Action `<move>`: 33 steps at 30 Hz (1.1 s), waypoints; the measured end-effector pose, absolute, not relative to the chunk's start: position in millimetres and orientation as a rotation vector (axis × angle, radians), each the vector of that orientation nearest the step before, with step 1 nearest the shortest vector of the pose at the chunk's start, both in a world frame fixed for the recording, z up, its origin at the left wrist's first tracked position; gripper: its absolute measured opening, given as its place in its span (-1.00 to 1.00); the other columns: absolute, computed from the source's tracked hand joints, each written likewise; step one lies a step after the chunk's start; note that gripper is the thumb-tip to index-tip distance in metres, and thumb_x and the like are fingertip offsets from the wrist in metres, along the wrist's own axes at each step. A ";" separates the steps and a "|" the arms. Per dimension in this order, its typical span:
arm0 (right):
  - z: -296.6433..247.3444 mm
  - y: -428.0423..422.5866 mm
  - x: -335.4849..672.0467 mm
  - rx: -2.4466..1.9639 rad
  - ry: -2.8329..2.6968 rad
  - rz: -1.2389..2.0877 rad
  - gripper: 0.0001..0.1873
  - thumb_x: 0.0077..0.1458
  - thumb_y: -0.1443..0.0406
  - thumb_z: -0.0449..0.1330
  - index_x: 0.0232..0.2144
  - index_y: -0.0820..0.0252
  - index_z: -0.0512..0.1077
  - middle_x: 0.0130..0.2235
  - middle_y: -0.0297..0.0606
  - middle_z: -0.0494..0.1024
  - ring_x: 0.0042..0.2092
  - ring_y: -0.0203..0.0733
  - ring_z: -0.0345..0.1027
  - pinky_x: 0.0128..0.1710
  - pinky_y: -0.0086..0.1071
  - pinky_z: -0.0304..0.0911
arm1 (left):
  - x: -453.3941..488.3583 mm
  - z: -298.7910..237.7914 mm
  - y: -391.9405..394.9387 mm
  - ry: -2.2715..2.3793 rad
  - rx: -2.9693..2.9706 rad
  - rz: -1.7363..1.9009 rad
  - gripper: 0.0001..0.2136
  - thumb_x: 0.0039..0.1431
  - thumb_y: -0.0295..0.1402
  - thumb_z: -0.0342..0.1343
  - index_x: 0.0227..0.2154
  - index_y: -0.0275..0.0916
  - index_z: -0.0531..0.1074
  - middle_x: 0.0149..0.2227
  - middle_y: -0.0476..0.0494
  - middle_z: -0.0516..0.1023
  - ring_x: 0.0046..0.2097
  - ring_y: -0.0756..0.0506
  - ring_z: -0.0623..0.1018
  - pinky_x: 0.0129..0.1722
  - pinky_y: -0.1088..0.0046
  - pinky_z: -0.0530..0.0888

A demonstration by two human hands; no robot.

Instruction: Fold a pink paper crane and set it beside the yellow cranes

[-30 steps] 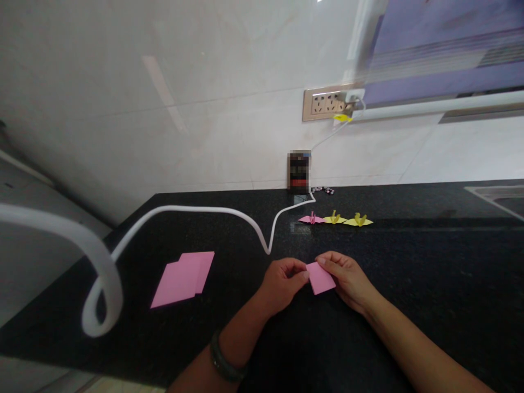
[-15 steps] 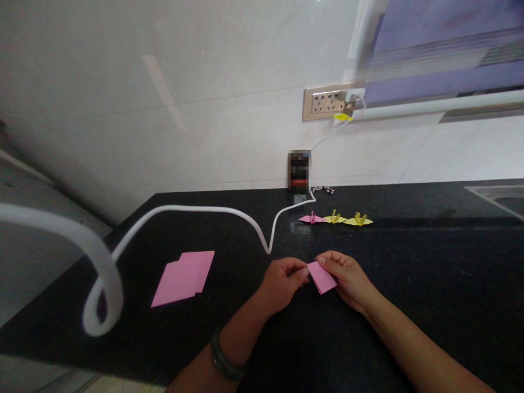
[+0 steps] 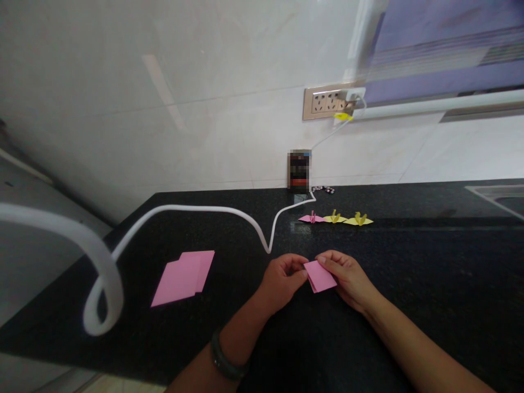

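A small folded pink paper [image 3: 320, 276] lies on the black counter [image 3: 429, 273] between my two hands. My left hand [image 3: 283, 283] has its fingers curled and pinches the paper's left corner. My right hand [image 3: 347, 278] presses on the paper's right side with the fingertips at its top edge. Both hands are closed on the paper. A dark band sits on my left wrist.
A stack of pink paper sheets [image 3: 183, 277] lies to the left. Three folded paper cranes [image 3: 335, 219], one pink and two yellow, stand in a row behind my hands. A white cable [image 3: 196, 209] loops across the counter to a blurred device [image 3: 299, 171] by the wall.
My left hand has shifted slightly up along the paper's left corner, and the paper has turned a little. The rest of the counter is unchanged.
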State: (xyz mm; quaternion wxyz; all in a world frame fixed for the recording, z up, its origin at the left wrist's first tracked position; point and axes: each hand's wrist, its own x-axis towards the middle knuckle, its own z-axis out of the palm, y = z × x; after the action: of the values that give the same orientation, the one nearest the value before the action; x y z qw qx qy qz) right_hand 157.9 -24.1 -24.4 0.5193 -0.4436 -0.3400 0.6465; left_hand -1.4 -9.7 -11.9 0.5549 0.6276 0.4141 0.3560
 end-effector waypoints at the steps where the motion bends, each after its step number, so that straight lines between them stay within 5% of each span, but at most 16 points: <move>1: -24.2 -24.3 157.6 -1.065 -0.824 1.547 -0.79 -0.18 0.20 0.22 -0.54 0.26 0.36 -0.60 -0.37 0.36 -0.59 -0.39 0.16 -0.57 -0.48 0.06 | -1.4 -13.2 -9.2 1.004 1.493 0.863 -0.77 -0.09 -0.41 0.04 -0.29 -0.31 0.36 -0.50 -0.04 0.40 -0.48 0.06 0.35 -0.47 0.57 0.28; 10: -25.1 -28.1 157.0 -1.056 -0.979 1.523 -0.75 -0.07 0.14 0.10 -0.43 0.22 0.38 -0.55 -0.35 0.36 -0.55 -0.35 0.16 -0.57 -0.47 0.06 | -1.1 -10.5 -8.3 1.113 1.472 0.857 -0.84 -0.06 -0.38 -0.04 -0.49 -0.31 0.41 -0.50 -0.07 0.42 -0.42 0.01 0.38 -0.43 0.53 0.29; 16: -17.7 -30.1 155.9 -0.877 -1.144 1.570 -0.45 -0.30 0.27 0.29 -0.16 0.11 0.27 -0.33 -0.31 0.38 -0.38 -0.30 0.25 -0.49 -0.48 0.14 | 0.6 -10.0 -5.9 1.061 1.109 0.779 -0.88 -0.07 -0.39 -0.09 -0.58 -0.33 0.28 -0.62 0.02 0.26 -0.57 0.08 0.28 -0.57 0.59 0.23; 19: -16.5 -30.0 156.4 -0.881 -1.171 1.602 -0.43 -0.35 0.30 0.31 -0.18 0.13 0.28 -0.36 -0.32 0.38 -0.36 -0.28 0.26 -0.42 -0.44 0.16 | 0.2 -11.9 -5.4 1.026 1.115 0.731 -0.87 -0.07 -0.38 -0.10 -0.56 -0.34 0.28 -0.60 -0.01 0.29 -0.55 0.07 0.30 -0.57 0.58 0.23; 24: -20.3 -29.0 157.5 -1.109 -1.206 1.543 -0.74 -0.16 0.21 0.19 -0.36 0.21 0.38 -0.51 -0.34 0.40 -0.51 -0.35 0.21 -0.53 -0.47 0.13 | -1.4 -17.9 -4.0 1.085 1.236 0.670 -0.88 -0.07 -0.38 -0.06 -0.59 -0.33 0.29 -0.62 0.01 0.28 -0.57 0.08 0.26 -0.58 0.58 0.20; 33: -27.4 -25.2 156.3 -1.219 -1.213 1.320 -0.82 -0.13 0.20 0.16 -0.56 0.22 0.39 -0.63 -0.40 0.33 -0.62 -0.39 0.11 -0.62 -0.48 0.02 | -3.6 -19.0 -3.5 1.051 1.366 0.793 -0.81 -0.06 -0.31 0.03 -0.41 -0.33 0.37 -0.45 -0.10 0.43 -0.44 0.02 0.38 -0.44 0.53 0.30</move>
State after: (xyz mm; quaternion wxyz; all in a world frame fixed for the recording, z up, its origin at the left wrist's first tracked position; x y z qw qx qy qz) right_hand 156.3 -25.2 -27.4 0.4679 -0.4968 -0.4944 0.5383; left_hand -3.6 -3.5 -19.0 0.5828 0.5852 0.4500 0.3396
